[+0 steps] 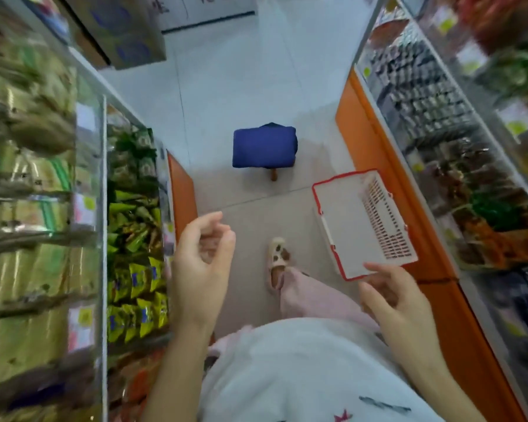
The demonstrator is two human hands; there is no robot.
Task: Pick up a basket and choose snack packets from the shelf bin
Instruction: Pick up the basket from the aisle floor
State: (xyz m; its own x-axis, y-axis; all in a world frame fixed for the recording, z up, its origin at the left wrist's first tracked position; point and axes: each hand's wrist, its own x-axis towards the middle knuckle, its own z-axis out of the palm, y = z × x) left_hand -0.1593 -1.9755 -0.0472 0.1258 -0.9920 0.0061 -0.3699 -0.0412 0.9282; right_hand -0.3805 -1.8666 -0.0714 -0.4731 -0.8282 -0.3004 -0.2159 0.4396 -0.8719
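Basket-pickup step: the white red-rimmed basket [348,220] sits low by the orange shelf base [363,141] on the right, the right hand [390,296] is loosely curled at its near corner with no grip visible, and the left hand [201,260] is loosely curled and empty mid-aisle, so next is probably to grasp the rim, then turn to the snack packets [134,269] on the left.

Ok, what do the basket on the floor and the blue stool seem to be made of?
The basket looks like moulded plastic: a smooth white body, a red rim and regular slots in one wall. The stool's cushion looks like matte blue fabric, soft and rounded at the corners. The leg under it is brown, perhaps wood; too little shows to be sure.
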